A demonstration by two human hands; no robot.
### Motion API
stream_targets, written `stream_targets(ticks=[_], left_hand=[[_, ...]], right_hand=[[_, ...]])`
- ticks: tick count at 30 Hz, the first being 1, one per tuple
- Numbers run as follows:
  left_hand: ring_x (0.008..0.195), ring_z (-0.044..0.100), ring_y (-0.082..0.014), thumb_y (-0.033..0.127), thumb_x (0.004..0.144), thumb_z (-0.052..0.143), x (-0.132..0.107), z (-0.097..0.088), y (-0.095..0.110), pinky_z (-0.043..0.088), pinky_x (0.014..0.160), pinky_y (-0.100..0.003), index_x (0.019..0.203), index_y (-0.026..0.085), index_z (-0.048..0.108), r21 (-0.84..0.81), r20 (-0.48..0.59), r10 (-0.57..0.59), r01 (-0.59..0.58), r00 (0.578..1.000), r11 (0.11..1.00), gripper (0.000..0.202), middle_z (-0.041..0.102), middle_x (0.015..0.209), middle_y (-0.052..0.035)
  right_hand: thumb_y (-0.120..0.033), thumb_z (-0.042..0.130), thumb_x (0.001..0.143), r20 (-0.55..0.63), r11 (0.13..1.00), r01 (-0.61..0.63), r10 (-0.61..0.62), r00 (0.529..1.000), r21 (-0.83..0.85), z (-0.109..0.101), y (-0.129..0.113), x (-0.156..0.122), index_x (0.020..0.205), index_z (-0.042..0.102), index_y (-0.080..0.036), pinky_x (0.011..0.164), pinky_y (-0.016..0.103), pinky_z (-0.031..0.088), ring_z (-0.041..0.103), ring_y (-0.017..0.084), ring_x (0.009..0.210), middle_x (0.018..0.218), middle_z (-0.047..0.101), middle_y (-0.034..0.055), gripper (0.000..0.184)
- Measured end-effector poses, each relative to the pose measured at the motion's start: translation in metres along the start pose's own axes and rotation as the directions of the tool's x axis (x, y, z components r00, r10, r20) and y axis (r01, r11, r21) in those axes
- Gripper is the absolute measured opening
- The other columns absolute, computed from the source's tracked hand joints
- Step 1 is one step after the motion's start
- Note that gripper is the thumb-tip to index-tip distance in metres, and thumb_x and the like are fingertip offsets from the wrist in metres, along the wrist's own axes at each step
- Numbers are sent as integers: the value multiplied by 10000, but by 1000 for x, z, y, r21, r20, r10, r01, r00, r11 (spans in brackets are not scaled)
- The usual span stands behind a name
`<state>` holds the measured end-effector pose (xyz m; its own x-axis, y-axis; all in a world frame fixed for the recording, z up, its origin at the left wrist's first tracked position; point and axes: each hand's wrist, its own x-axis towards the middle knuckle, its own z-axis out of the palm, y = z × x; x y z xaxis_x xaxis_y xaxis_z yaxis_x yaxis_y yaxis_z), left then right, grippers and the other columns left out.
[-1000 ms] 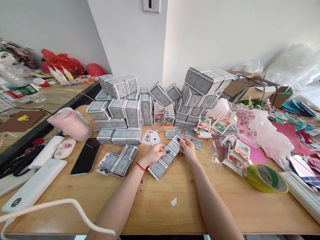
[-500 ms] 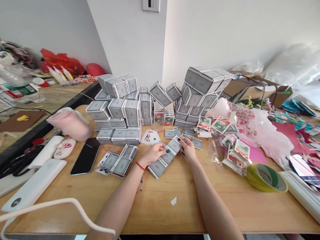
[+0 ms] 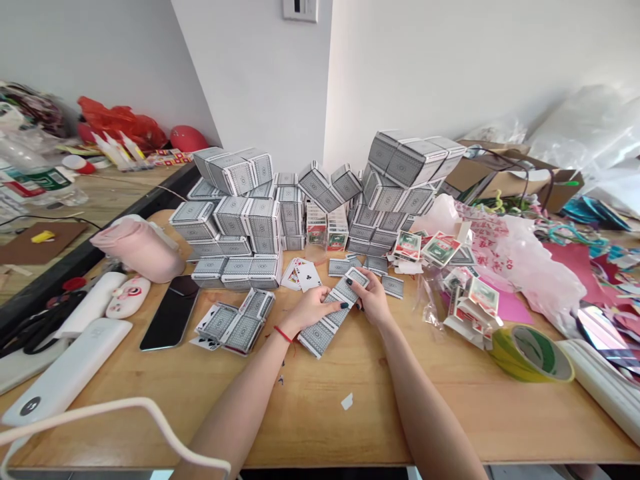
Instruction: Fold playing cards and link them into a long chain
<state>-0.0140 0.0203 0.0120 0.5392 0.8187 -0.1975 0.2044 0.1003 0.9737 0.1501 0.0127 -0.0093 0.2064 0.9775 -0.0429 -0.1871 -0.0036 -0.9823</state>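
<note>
Between my hands is a strip of joined playing cards (image 3: 334,315), grey patterned backs up, tilted over the desk. My left hand (image 3: 314,311), a red cord at its wrist, pinches the strip's middle with the thumb on top. At the far end my right hand (image 3: 371,298) grips it, thumb on the upper face. Beyond them lie loose face-up cards (image 3: 306,275) and several face-down cards (image 3: 393,287). A folded card piece (image 3: 240,321) rests to the left. Stacks of card-covered blocks stand behind, on the left (image 3: 249,217) and the right (image 3: 393,193).
A black phone (image 3: 170,313), a white power bank (image 3: 70,373) and a pink rolled cloth (image 3: 140,247) are on the left. Opened card boxes (image 3: 475,307), a plastic bag (image 3: 525,260) and yellow-green tape (image 3: 531,355) sit right. A white cable (image 3: 125,405) crosses the front left.
My left thumb and the strip have shifted slightly to the right. My right thumb has slid a little down the strip, and both hands keep their grip.
</note>
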Motion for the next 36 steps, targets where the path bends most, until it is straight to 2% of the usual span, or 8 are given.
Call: stream_targets(ticks=[5,11,15,21,25,29,32,36], left_hand=[[613,535,-139,438,665,597,0,4,1,375,512,-211,757,160,585,163,-77,64,-51,995,985,294,613,694,-12],[592,551,-141,435,621,644,-6,8,6,389,501,-218,989,159,503,147,-157,51,-28,986,989,481,618,728,-17],[529,507,-117,425,695,571,-6,5,6,363,477,-206,916,169,506,120,-162,54,-35,985,992,344,568,631,10],[573,462,-103,397,758,476,3,-5,-1,345,506,-190,709,178,497,82,-156,107,-95,982,992,225,501,618,32],[580,456,-105,404,754,477,5,-7,-3,349,523,-196,682,173,499,69,-136,93,-84,986,994,243,491,617,33],[598,488,-117,418,748,493,-2,-4,3,369,545,-207,871,190,530,-9,-113,72,-74,991,997,262,532,660,27],[703,543,-142,409,718,544,-11,-4,13,410,619,-226,1151,244,428,-115,-7,88,-88,996,989,477,591,795,3],[823,558,-167,296,620,641,-17,-7,20,438,631,-229,1174,299,454,-109,90,117,-107,989,988,585,572,1049,-24]], right_hand=[[-357,657,627,7,1000,-15,15,1000,-20,0,-1,-1,990,498,-223,259,180,246,304,33,311,583,497,-60,418],[-351,659,614,25,999,-44,44,999,-6,0,1,-1,976,497,-214,268,178,258,345,39,312,593,530,-59,420],[-382,650,618,22,994,-84,82,996,66,2,-1,-1,940,499,-213,295,186,309,409,69,346,582,548,-53,394],[-404,582,662,223,950,-152,92,970,273,6,-18,-11,1009,508,-259,403,213,391,544,118,555,994,625,43,383],[-397,601,649,311,933,-190,91,946,306,10,-22,-16,990,542,-254,488,242,438,584,162,728,1089,592,47,374],[-422,624,631,306,923,-199,95,947,329,9,-20,-14,950,553,-243,588,280,472,583,185,835,1098,581,48,373],[-406,653,619,241,916,-175,89,966,362,6,-15,-9,911,545,-241,618,292,478,583,167,785,1043,594,45,353],[-386,679,612,135,912,-100,49,990,399,4,-7,-4,862,511,-252,601,265,470,547,104,628,920,591,4,330]])
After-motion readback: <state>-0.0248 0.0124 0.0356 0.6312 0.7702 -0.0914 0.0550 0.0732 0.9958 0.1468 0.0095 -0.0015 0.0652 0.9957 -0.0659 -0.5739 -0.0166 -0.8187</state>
